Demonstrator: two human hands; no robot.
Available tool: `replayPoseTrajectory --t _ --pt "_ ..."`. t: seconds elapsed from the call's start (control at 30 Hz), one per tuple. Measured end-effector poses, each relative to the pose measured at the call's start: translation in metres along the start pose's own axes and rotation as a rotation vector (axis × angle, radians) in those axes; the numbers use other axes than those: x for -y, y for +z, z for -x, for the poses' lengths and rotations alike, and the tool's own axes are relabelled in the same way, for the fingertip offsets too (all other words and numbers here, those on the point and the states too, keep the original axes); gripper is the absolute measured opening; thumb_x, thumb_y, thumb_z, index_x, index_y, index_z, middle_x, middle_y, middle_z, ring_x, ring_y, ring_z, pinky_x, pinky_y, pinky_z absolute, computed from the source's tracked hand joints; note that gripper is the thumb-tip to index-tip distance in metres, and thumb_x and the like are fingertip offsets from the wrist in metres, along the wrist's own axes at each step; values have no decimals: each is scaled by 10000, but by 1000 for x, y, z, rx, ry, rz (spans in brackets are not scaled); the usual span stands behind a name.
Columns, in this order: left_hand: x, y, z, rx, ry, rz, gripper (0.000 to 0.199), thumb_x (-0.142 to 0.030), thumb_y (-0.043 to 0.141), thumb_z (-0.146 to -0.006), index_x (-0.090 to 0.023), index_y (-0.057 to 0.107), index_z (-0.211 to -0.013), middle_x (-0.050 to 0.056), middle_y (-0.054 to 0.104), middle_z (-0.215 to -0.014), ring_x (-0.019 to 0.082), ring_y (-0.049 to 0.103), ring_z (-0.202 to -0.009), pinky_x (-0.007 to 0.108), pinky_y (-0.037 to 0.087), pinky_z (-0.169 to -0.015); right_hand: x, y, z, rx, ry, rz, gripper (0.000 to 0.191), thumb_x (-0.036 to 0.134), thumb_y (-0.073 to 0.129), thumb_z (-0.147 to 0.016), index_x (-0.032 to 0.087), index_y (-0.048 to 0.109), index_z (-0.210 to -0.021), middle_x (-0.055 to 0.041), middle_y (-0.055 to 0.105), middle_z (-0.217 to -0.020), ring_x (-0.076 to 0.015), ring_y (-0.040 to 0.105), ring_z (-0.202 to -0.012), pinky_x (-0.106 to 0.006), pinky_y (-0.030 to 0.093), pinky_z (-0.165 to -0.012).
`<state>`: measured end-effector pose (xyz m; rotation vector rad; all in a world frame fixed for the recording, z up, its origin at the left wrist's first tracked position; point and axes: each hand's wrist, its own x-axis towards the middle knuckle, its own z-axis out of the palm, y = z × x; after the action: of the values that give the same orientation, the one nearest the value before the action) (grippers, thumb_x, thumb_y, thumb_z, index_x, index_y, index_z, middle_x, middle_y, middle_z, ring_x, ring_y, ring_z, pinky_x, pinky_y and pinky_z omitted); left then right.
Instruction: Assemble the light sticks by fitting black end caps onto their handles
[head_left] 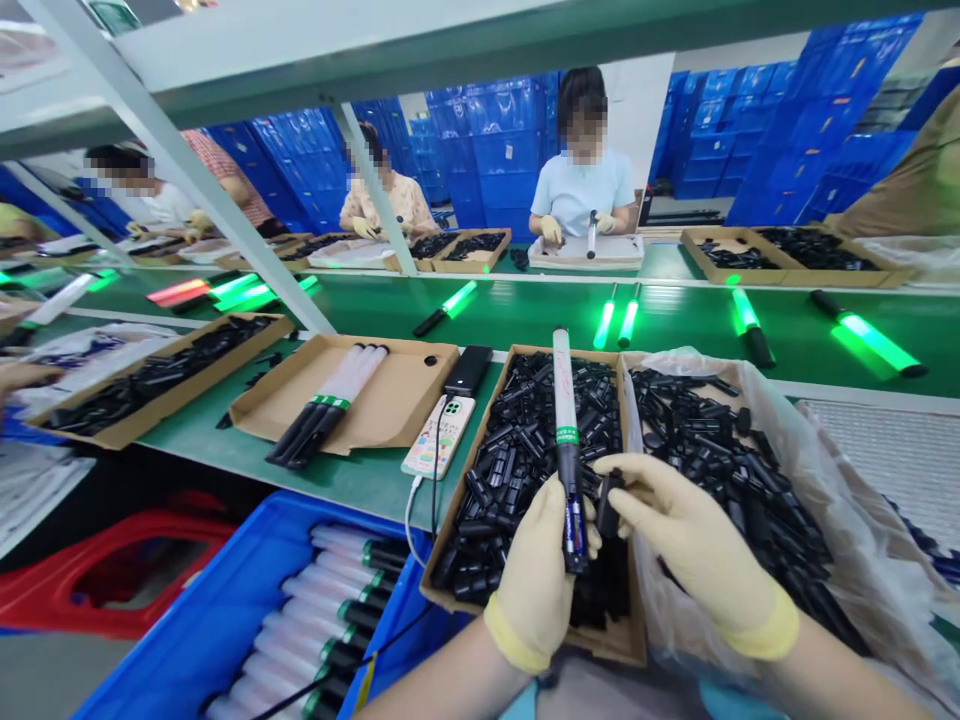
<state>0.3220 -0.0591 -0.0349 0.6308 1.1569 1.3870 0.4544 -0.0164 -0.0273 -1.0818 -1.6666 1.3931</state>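
Forearms [442, 675] entered from the lower edge, each ending in a cream glove with a yellow cuff. The left hand [534, 565] was closed around the black handle of a stick [568, 440], which stood nearly upright, its whitish tube uppermost and a green band between tube and handle. The handle's open side exposed blue-wrapped batteries [575, 530]. Beside it, the right hand [679, 530] gripped a small black part [609, 505] between thumb and fingers. Both hands worked above a carton [626, 645] heaped with black pieces; to its right lay a second heap of black pieces in a box lined with clear plastic [847, 500].

Left of the carton, on the green counter [180, 450], were a phone [439, 440] in a patterned case, with a white cable plugged in, and a black device [469, 370] at its upper end. Farther left, a shallow cardboard tray [405, 400] held three unlit sticks [326, 405] side by side. Below, a blue bin [202, 600] contained a row of similar sticks, near a red plastic object [82, 590].

Beyond, green-lit sticks [628, 318] lay spaced along a green belt [517, 315]. Across it, a person [585, 185] in a light blue shirt held another stick over a white tray [540, 262].
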Motion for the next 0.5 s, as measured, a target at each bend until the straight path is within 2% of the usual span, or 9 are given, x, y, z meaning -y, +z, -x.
replayPoseTrajectory --t 0.07,0.13,0.2,0.23,0.3,0.4,0.5 --pt "4 -2 -1 39 30 -49 379 -470 398 -959 -189 647 -1014 76 643 -818 175 596 -683 301 524 -644 1 0 2 -20 17 -95 270 293 572 -874 246 629 -1134 -11 671 -1027 -135 630 -815 -251 541 -723" --pt "3 -4 -2 73 124 -175 374 -410 360 -974 -192 642 -1089 113 673 -989 223 639 -935 368 534 -868 -2 3 6 0 1 -79 273 279 588 -865 248 646 -1130 -7 679 -1058 -141 628 -852 -261 528 -763" --pt "0 -7 -2 117 228 -321 309 -310 430 -943 -186 655 -1114 128 659 -1141 250 572 -1170 416 421 -1078 -6 7 9 25 -22 25 282 261 589 -865 255 661 -1138 -5 677 -1100 -149 621 -884 -276 512 -789" --pt "-1 -9 -3 148 277 -395 287 -251 473 -912 -184 658 -1121 127 644 -1197 255 538 -1229 426 363 -1133 -8 8 11 30 -40 90 285 255 589 -866 261 668 -1140 -2 673 -1119 -153 615 -908 -284 502 -810" --pt "-1 -12 -3 214 377 -551 333 -150 522 -848 -191 640 -1157 120 619 -1267 261 516 -1266 444 312 -1173 -9 7 14 27 -79 198 291 243 584 -874 282 676 -1147 12 665 -1140 -158 599 -966 -292 478 -857" --pt "3 -17 -3 277 521 -749 447 -92 525 -822 -205 576 -1252 119 591 -1316 263 529 -1255 458 369 -1141 -4 2 15 48 -100 293 322 215 579 -878 319 671 -1168 32 667 -1080 -148 589 -946 -290 457 -868" --pt "9 -23 -4 294 597 -799 496 -92 510 -850 -195 515 -1335 136 543 -1367 252 515 -1270 437 406 -1114 0 -1 15 73 -93 340 344 198 563 -887 331 661 -1188 27 657 -997 -142 584 -885 -293 460 -836"
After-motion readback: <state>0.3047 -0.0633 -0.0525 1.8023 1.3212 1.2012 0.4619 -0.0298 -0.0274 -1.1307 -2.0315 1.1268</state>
